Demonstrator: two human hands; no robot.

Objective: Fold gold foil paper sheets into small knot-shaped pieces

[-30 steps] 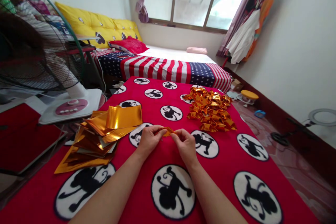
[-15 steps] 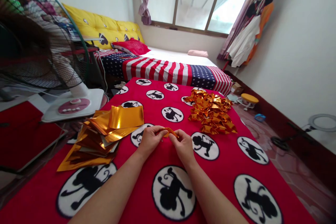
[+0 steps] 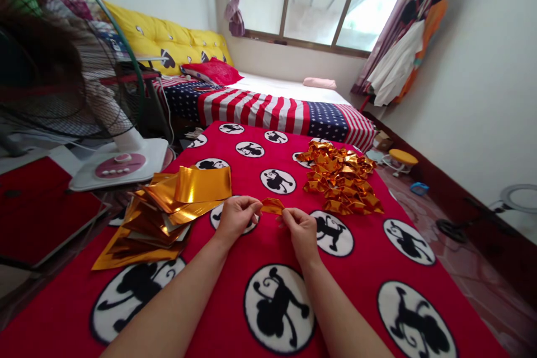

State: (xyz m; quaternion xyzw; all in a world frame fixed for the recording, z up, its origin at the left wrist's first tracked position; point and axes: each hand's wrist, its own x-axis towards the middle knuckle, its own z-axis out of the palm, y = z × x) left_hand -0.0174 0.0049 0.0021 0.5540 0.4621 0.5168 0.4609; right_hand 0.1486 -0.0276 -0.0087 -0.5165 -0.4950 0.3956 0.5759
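Observation:
Between my two hands is a small folded piece of gold foil paper (image 3: 272, 206), held just above the red cloth. My left hand (image 3: 238, 217) pinches its left end with thumb and fingers. At the other end, my right hand (image 3: 300, 228) pinches the tip in the same way. Left of my hands lies a loose, fanned stack of flat gold foil sheets (image 3: 155, 218). Farther off to the right is a heap of folded gold foil pieces (image 3: 339, 176), shiny and pointed at their ends.
The red cloth (image 3: 277, 246) with monkey prints covers the surface under my hands. An electric fan (image 3: 121, 162) stands at the left. Behind is a bed with a stars-and-stripes cover (image 3: 260, 112). A yellow stool (image 3: 403, 156) and a ring light (image 3: 520, 198) are on the right.
My hands have moved slightly apart, so more of the folded foil piece shows between them. Both still grip its ends. The stack and the heap are unchanged.

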